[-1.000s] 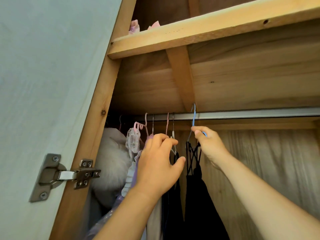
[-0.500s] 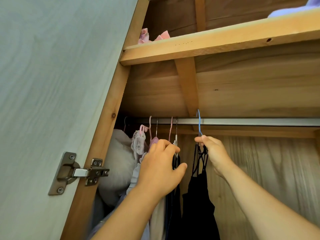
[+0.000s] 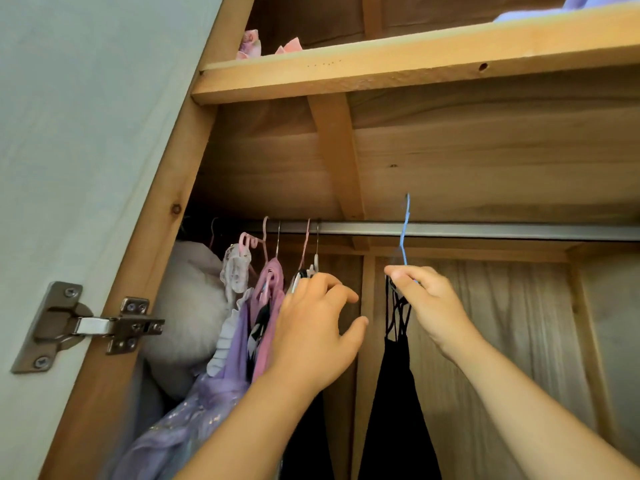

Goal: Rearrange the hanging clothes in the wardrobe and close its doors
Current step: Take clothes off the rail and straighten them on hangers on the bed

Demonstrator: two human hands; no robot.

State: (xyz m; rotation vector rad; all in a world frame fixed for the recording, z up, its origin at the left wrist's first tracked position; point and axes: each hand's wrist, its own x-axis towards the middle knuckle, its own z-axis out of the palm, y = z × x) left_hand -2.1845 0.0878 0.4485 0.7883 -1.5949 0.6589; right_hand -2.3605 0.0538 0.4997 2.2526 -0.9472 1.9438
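OK, I see right hand pinching blue hanger with black dress, hook over rail; left hand fingers loosely spread against bunched clothes beside it.

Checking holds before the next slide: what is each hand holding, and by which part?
Right hand pinches the blue hanger at its neck, just below the hook. Left hand rests against the bunched clothes; any grip is hidden.
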